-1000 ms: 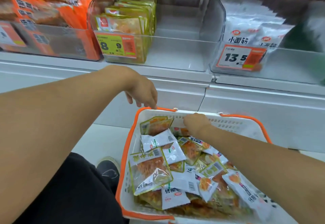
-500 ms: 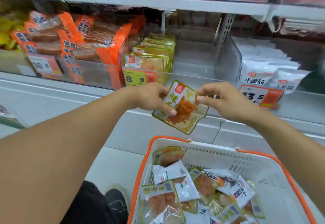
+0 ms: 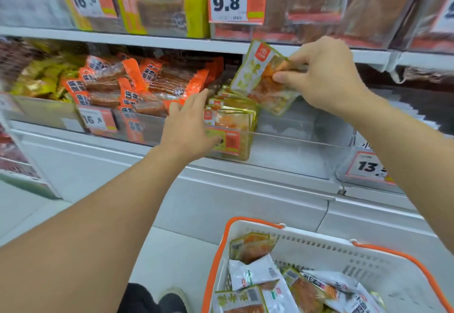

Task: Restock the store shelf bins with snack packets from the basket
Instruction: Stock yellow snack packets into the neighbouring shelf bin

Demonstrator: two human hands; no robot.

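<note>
The snack packet [image 3: 264, 79], pinched between both hands half a second ago, is now being held by the right hand [image 3: 326, 77] alone, raised above the row of matching packets [image 3: 232, 114] in the clear shelf bin [image 3: 302, 138]. The left hand [image 3: 189, 123] is being stretched out with fingers straight, resting against that row's left side. The basket [image 3: 383, 258] is being left below with more packets inside.

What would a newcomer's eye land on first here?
The right hand pinching a green-edged snack packet above the row of matching packets in the middle shelf bin. Beside it, the left hand reaches flat toward that row; the orange-rimmed basket sits lower right.
</note>
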